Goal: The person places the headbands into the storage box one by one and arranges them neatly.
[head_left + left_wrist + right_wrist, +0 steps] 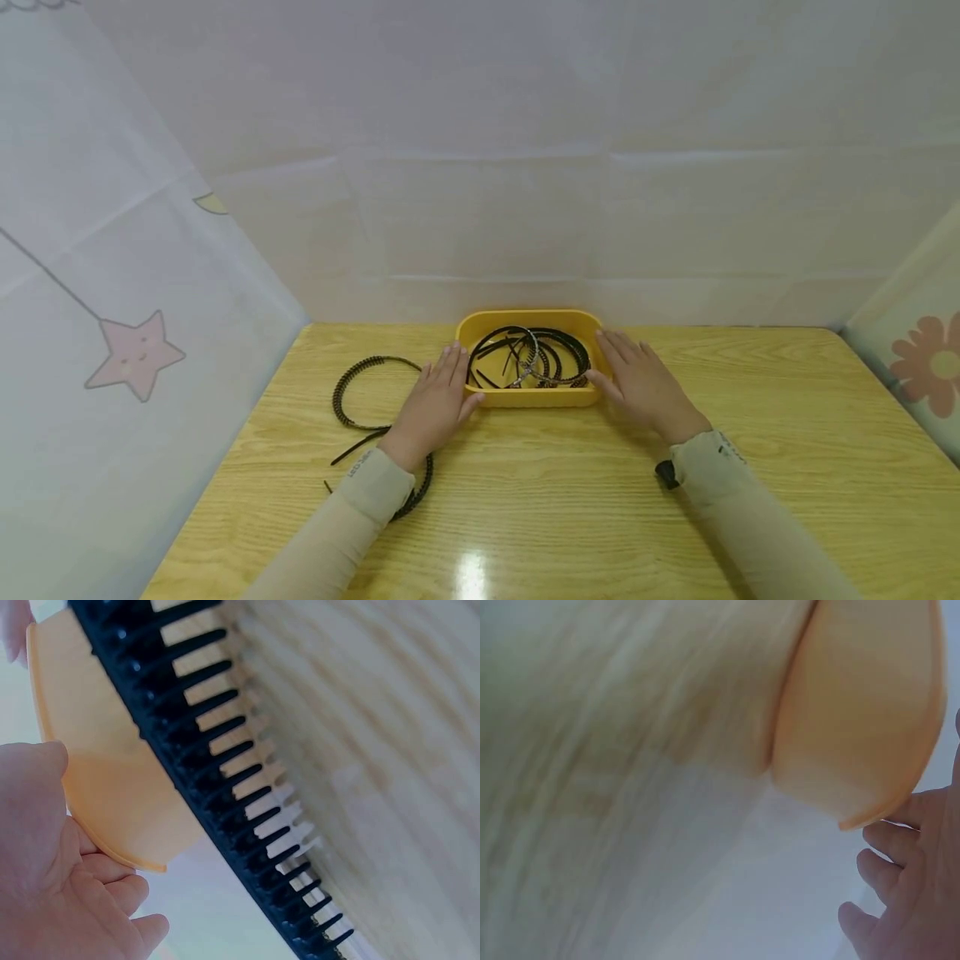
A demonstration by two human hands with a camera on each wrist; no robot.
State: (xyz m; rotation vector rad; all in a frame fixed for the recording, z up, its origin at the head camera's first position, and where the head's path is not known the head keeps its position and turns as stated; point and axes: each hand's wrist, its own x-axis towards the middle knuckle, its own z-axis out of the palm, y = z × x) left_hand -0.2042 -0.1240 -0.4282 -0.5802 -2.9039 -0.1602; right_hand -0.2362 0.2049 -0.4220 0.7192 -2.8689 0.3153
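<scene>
A yellow bin (540, 399) stands at the table's back edge with several dark headbands (576, 343) in it. My left hand (438, 398) lies against the bin's left end, fingers extended along the rim and thumb by the front corner. At the opposite end my right hand (641, 382) touches the rim with its fingers outstretched. In the left wrist view, a black toothed headband (217, 802) crosses close to the camera, with the bin's wall (120, 750) behind it. The right wrist view shows fingertips right at the bin's rim (900, 802).
Left of the bin, a dark toothed headband (341, 400) lies on the wooden table (540, 500). Another headband (427, 483) is partly hidden under my left forearm. Pale cloth walls (480, 208) rise behind the table and at both sides.
</scene>
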